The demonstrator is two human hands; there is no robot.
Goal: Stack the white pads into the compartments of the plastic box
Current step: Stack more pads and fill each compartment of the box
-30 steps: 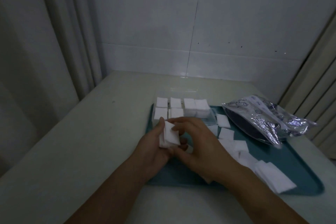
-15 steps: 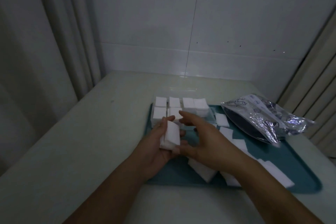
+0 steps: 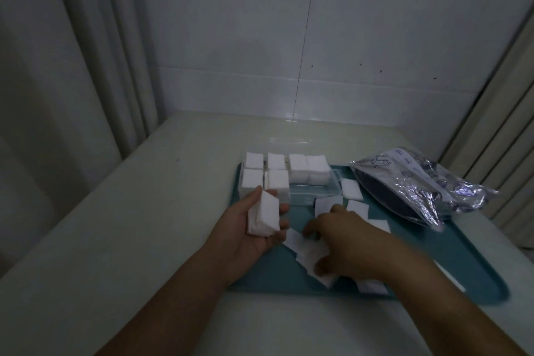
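We're mid-collection: gathering loose pads into a stack before loading the box.

Left hand (image 3: 254,228) sits palm-up at the near-left edge of the teal plastic tray (image 3: 476,277), thumb and fingers curled round a small stack of square white pads (image 3: 264,218), held just in front of the clear plastic compartment box (image 3: 332,191).

Right hand (image 3: 344,246) is palm-down on the scattered loose white pads (image 3: 312,251) on the tray, fingers bent onto them. Whether it has actually pinched one up or is only pressing on it, we can't tell; the hand covers the contact.

Box status: the left and middle compartments show pad stacks up to about rim level; the near-right part looks empty through the clear wall. More loose pads lie between the box and the right hand, and under the right wrist. So our read is partway done.

A crinkled silver foil bag (image 3: 419,185) lies on the tray's far-right corner, clear of the work.

Next move, as we judge it: lift one pad off the pile, square it onto the left-hand stack, repeat, then drop the stack into the empty compartment. Thin pads cling together, so separate a single one cleanly and keep edges aligned.
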